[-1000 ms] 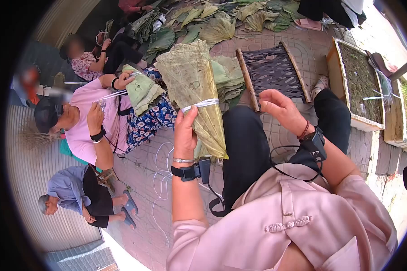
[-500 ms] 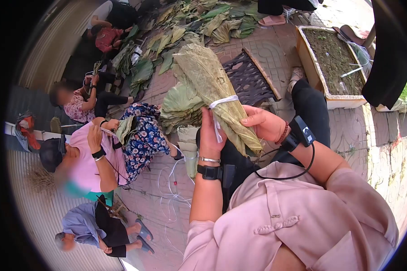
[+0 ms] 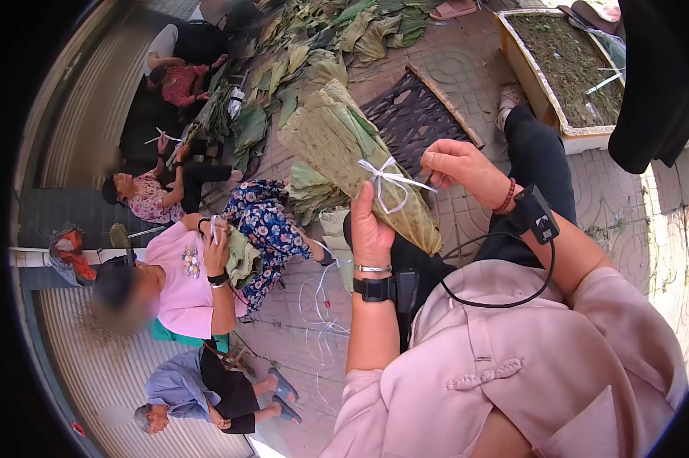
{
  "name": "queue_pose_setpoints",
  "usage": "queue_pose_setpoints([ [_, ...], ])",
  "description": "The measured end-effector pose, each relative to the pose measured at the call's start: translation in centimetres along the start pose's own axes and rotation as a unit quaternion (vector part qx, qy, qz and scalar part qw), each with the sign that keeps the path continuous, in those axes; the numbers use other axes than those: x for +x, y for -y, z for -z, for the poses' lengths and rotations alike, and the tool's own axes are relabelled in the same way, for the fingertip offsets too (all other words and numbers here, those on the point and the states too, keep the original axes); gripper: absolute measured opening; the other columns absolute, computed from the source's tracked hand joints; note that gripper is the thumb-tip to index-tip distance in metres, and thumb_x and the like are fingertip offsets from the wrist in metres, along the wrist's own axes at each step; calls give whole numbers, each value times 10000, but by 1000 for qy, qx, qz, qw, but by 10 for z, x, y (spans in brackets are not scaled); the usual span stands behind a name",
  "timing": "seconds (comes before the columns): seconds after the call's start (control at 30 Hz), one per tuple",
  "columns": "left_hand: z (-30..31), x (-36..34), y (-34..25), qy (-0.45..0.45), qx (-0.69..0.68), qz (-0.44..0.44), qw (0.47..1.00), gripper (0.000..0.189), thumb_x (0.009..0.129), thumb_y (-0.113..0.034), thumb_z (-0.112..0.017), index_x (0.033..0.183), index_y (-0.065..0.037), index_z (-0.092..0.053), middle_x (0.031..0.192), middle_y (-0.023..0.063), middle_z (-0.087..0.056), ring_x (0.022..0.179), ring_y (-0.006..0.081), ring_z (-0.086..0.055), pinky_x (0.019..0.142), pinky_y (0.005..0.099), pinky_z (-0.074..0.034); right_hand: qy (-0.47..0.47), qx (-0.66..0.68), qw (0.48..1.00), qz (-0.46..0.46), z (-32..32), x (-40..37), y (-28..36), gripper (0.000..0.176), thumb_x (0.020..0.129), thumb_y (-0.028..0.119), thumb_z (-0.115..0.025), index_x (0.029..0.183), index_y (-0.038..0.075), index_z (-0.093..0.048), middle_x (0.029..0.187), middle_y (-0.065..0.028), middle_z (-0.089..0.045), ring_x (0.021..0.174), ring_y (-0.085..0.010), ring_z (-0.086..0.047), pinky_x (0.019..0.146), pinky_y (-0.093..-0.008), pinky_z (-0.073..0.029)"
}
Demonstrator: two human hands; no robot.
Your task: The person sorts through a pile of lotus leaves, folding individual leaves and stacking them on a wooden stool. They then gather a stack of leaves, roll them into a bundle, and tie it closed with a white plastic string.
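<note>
My left hand is closed round the lower part of a bundle of dried, folded leaves, its thumb beside the knot. A white plastic string circles the bundle and forms a bow with loops on the side facing me. My right hand is apart from the leaves, fingers pinched on one end of the string, which runs taut from the knot. Behind the bundle lie more stacked leaves, partly hidden by it.
A dark woven seat or rack lies ahead, and many loose leaves cover the ground beyond. A soil-filled box stands at right. Loose white strings lie at left, where several people sit, one in a pink shirt holding leaves.
My right hand has left the leaves and moved right, now pinching the string end. The string, earlier a plain band with a hanging tail, now shows a bow. The bundle has shifted slightly down.
</note>
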State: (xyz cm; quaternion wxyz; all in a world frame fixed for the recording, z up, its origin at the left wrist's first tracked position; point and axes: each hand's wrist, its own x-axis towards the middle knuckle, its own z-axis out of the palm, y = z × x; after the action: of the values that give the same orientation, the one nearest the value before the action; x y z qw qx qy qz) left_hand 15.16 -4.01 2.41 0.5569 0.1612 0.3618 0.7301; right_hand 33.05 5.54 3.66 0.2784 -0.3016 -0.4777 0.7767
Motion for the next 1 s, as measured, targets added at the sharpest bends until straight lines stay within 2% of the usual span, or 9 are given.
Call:
queue_pose_setpoints([
  [0.13, -6, 4, 11, -12, 36, -29, 999, 436, 831, -208, -658, 1195, -29, -496, 1106, 75, -595, 1006, 205, -574, 918, 369, -456, 4, -200, 970, 140, -2, -7, 3, 157, 842, 148, -632, 902, 8, -593, 731, 20, -558, 670, -26, -505, 576, -191, -420],
  [0.23, -11, 3, 14, -18, 52, -37, 998, 438, 831, -201, -659, 1198, -29, -492, 1111, 68, -589, 1000, 195, -571, 908, 350, -452, -5, -211, 970, 118, -1, -8, -6, 208, 817, 203, -646, 863, 2, -615, 666, -25, -575, 617, -101, -532, 577, -258, -455],
  [0.37, -15, 1, 15, -20, 88, -68, 994, 448, 824, -183, -665, 1207, -34, -486, 1130, 59, -574, 1018, 186, -557, 902, 336, -447, -28, -153, 984, 84, -3, -9, -5, 110, 841, 130, -608, 866, 24, -627, 664, 29, -554, 594, -31, -498, 517, -198, -419],
  [0.47, -12, 2, 16, -24, 100, -67, 992, 455, 822, -161, -663, 1217, -35, -477, 1143, 58, -565, 1032, 184, -550, 905, 333, -445, -51, -61, 996, 42, -5, -5, -4, 115, 841, 135, -604, 870, 26, -629, 673, 30, -561, 588, -37, -517, 506, -193, -429],
  [0.6, -17, 0, 18, -36, 114, -77, 990, 471, 822, -132, -658, 1236, -34, -457, 1162, 60, -553, 1038, 183, -546, 907, 335, -442, -21, -105, 994, 30, -9, -4, -5, 159, 808, 156, -613, 843, 1, -626, 653, -18, -593, 589, -79, -574, 517, -242, -460],
  [0.7, -15, 1, 18, -42, 119, -67, 990, 485, 820, -115, -658, 1248, -35, -443, 1177, 62, -546, 1043, 184, -543, 906, 335, -444, -43, -187, 979, 67, -10, -4, -5, 143, 779, 135, -621, 822, -2, -628, 637, -54, -603, 575, -110, -590, 537, -266, -470],
  [0.77, -14, 0, 19, -47, 121, -67, 989, 482, 820, -108, -657, 1246, -34, -444, 1177, 62, -547, 1042, 184, -544, 905, 333, -445, -85, -284, 942, 159, -10, -3, -9, 124, 750, 111, -620, 797, -4, -626, 627, -84, -604, 595, -139, -605, 561, -293, -475],
  [0.87, -14, 0, 19, -49, 127, -68, 988, 478, 821, -94, -655, 1245, -32, -444, 1178, 64, -549, 1039, 184, -546, 905, 329, -444, -75, -271, 944, 173, -7, 1, -13, 57, 754, 61, -608, 763, 5, -615, 619, -3, -567, 570, -83, -522, 526, -253, -427],
  [1.0, -11, 0, 20, -61, 159, -77, 982, 472, 821, -80, -652, 1242, -24, -445, 1176, 69, -552, 1035, 185, -550, 908, 325, -442, -27, -228, 964, 137, 2, 7, -15, 44, 752, 54, -599, 751, 11, -604, 624, 3, -554, 585, -74, -501, 550, -231, -414],
])
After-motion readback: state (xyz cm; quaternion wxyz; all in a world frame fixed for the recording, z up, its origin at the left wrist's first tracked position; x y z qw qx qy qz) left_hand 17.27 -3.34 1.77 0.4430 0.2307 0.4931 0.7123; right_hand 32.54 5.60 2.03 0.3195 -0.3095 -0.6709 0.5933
